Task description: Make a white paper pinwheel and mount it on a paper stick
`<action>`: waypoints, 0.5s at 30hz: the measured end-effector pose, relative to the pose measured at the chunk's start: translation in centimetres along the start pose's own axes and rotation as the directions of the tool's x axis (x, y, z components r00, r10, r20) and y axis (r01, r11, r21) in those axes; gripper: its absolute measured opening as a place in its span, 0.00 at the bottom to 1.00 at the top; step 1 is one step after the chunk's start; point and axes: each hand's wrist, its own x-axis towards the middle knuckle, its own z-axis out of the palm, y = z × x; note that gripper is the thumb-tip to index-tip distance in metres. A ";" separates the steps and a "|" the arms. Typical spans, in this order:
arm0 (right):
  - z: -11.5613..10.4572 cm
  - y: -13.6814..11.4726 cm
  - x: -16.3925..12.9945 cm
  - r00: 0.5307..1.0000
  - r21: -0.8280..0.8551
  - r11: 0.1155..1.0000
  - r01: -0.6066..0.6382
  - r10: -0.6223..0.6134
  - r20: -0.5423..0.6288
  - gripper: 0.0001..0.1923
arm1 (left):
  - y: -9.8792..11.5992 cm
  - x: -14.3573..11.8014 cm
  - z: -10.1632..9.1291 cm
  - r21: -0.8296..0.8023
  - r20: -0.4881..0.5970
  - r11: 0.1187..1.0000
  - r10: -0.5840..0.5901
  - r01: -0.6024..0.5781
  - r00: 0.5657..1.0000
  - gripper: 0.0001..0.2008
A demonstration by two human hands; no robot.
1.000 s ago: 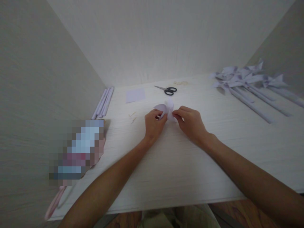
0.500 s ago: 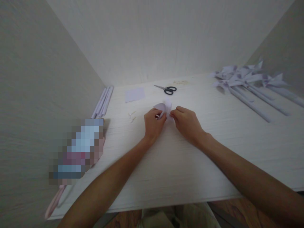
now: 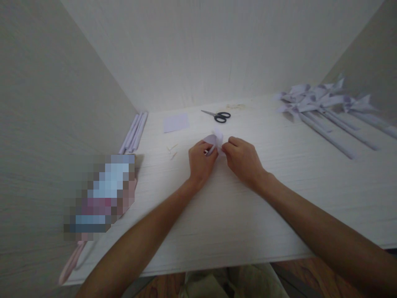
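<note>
Between my hands, above the middle of the white table, is a folded paper pinwheel (image 3: 218, 135) in pale lilac-white. My left hand (image 3: 202, 160) is closed on its left side, with the curled blades rising above the thumb and fingers. On the other side, my right hand (image 3: 242, 158) pinches at the pinwheel's right edge; the fingertips hide whether a small part is between them. Just beyond the hands lie black-handled scissors (image 3: 221, 117), blades pointing left. A flat square of paper (image 3: 176, 123) rests to their left.
Several finished paper pinwheels (image 3: 325, 103) on rolled sticks lie at the right back. Rolled paper tubes (image 3: 135, 131) lie along the left wall, with a blurred-out pouch-like item (image 3: 108, 190) nearer. Toothpick-like bits (image 3: 172, 152) lie left of my hands.
My right hand has shifted very slightly up and left against the pinwheel. My left hand keeps its hold, and the objects on the table stay in place.
</note>
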 end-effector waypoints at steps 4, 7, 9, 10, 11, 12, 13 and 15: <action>0.2 0.0 -0.1 0.999 0.020 1.000 -0.023 0.022 0.039 0.11 | 0.1 0.0 -0.1 0.006 -0.003 1.000 -0.001 0.001 1.000 0.06; 0.2 0.0 0.0 0.998 0.039 0.998 -0.041 0.038 0.057 0.11 | 0.2 0.1 -0.1 0.017 0.002 1.000 -0.013 0.013 1.000 0.06; 0.1 0.0 0.0 0.998 0.047 0.998 -0.043 0.041 0.043 0.12 | 0.2 0.1 -0.1 0.021 0.008 1.000 -0.011 0.011 1.000 0.07; 0.1 0.0 0.1 0.999 0.050 0.998 -0.040 0.039 0.029 0.12 | 0.2 0.1 -0.1 0.019 0.010 1.000 -0.007 0.007 1.000 0.06; 0.1 0.0 0.1 0.999 0.053 0.998 -0.034 0.033 0.014 0.12 | 0.2 0.0 -0.1 0.016 0.013 1.000 -0.004 0.004 1.000 0.06; 0.1 0.0 0.1 1.000 0.057 0.998 -0.029 0.029 0.000 0.12 | 0.1 0.0 -0.1 0.014 0.015 1.000 -0.002 0.002 1.000 0.06; 0.1 0.0 0.1 1.000 0.061 0.998 -0.024 0.025 -0.013 0.12 | 0.1 0.0 -0.1 0.013 0.016 1.000 0.000 0.000 1.000 0.06; 0.2 0.1 0.1 0.999 0.072 0.997 -0.027 0.029 -0.024 0.12 | 0.0 0.0 -0.1 0.010 0.018 1.000 0.001 -0.001 1.000 0.06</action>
